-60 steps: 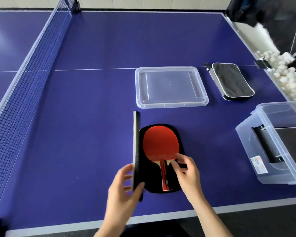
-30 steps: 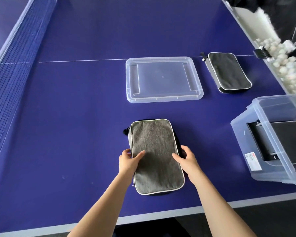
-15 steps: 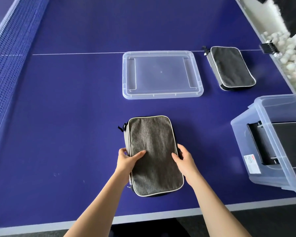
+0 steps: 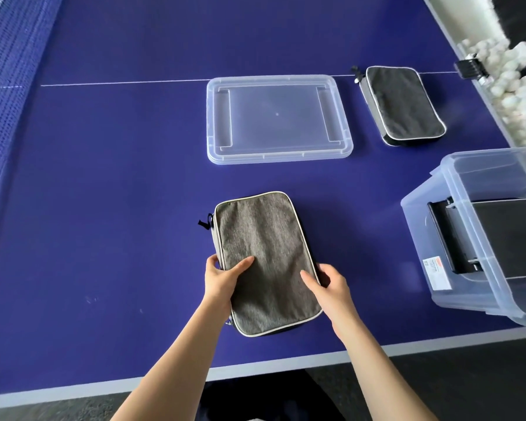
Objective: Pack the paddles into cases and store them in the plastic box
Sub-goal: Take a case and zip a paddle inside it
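1. A grey case (image 4: pixel 264 259) lies folded shut on the blue tabletop (image 4: pixel 104 208).
2. The left hand (image 4: pixel 222 278) grips its left edge, thumb on top.
3. The right hand (image 4: pixel 328 284) holds its right edge.
4. A clear lid (image 4: pixel 343 117) lies beyond, a second dark case (image 4: pixel 403 104) to its right.
5. The plastic box (image 4: pixel 456 189) at right holds dark cases.
6. White balls (image 4: pixel 516 98) are heaped at far right.

I am in a room for playing table tennis. In front of me is a big blue bench (image 4: pixel 104 177) with white lines, and a net (image 4: pixel 3 95) runs across it on my left. On my right sits a heap of little white balls (image 4: pixel 516 86). The floor (image 4: pixel 468 381) below is dark.
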A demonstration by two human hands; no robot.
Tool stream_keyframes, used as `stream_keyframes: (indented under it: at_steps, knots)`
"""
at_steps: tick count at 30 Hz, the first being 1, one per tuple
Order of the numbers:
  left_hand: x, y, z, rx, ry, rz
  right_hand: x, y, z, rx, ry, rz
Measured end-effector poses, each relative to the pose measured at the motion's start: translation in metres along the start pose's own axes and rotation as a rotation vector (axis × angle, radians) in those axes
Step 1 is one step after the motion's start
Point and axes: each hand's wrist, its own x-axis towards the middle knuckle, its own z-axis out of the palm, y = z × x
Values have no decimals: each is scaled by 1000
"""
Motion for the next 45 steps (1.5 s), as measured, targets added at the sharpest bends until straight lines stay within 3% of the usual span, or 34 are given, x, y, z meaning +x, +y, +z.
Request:
stream_keyframes:
  at_steps: [6,11,18,27,32,38,45]
  knots:
    - [0,-1,2,3,20,-37,-44,28,-2,445,-220,104]
    - [1,-1,2,9,26,-47,-59,37,4,588,-194,136]
    - [-2,-3,3,21,18,-34,-59,45,12,342,9,74]
    - [-3,0,4,55,2,-9,-55,55,22,331,86,75]
    - [-9,1,12,-16,41,-24,-79,60,36,-8,550,-204]
    - [-19,-3,24,-147,49,-73,-109,61,58,-277,467,-519]
    - [-31,16,44,-320,96,-135,-111,38,79,-463,564,-567]
